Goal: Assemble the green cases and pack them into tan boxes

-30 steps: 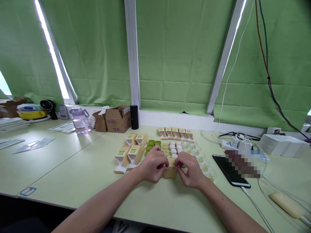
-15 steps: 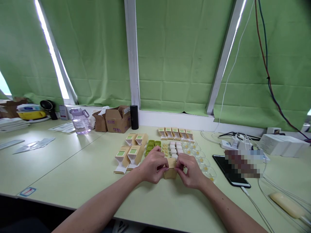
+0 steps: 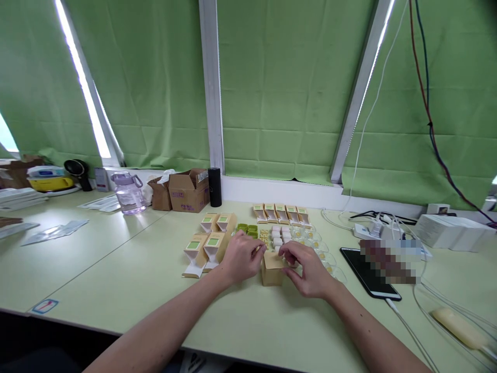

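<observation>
A small tan cardboard box stands on the table in front of me, its top flap folded over. My left hand is at its upper left corner, fingers curled and closed; whether they pinch anything is hidden. On the right side, my right hand has thumb and forefinger apart, with the fingertips close to the box's right edge. Behind the box lie green square pieces, small yellow pieces, white blocks and clear round containers in groups, partly covered by my hands.
Open tan boxes with green labels stand at left, and a row of similar boxes at the back. A phone with a cable lies right, near a power strip. Farther back are a purple jug and a carton.
Both hands have loosened from the box's front edge. My left hand has shifted slightly left and back, and my right thumb and forefinger have spread. More of the box now shows.
</observation>
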